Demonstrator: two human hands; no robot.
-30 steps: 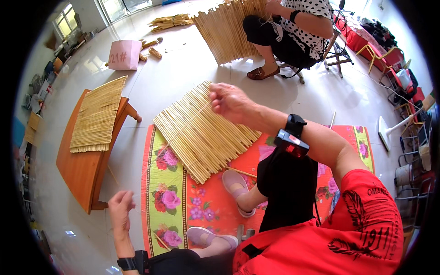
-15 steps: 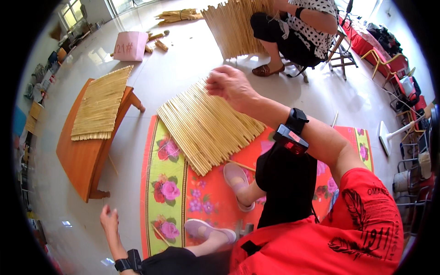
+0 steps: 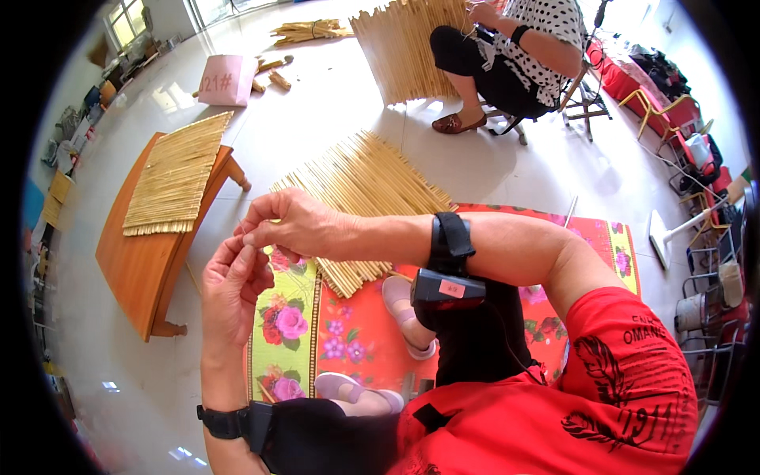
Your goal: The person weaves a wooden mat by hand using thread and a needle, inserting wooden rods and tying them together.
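Observation:
My left hand [image 3: 236,279] and my right hand [image 3: 294,226] meet at the fingertips, left of the stalk mat. Both are closed in a pinch. A fine thread [image 3: 241,225] shows faintly at the fingertips; most of it is too thin to follow. Beyond my right hand lies the mat of straw-coloured stalks [image 3: 372,182], tilted across the edge of the flowered cloth. My right hand and forearm cover part of its near side. Neither hand appears to touch it.
A flowered red and green cloth [image 3: 348,328] spreads under my feet. To the left stands a wooden table [image 3: 127,261] bearing another stalk mat [image 3: 176,178]. A co-worker [image 3: 518,59] sits ahead beside an upright stalk mat [image 3: 408,55]. Stalk bundles [image 3: 309,30] and a pink box [image 3: 226,79] are farther back.
My right hand has come down and left from above the mat. My left hand has risen from the lower left, and their fingertips have come together.

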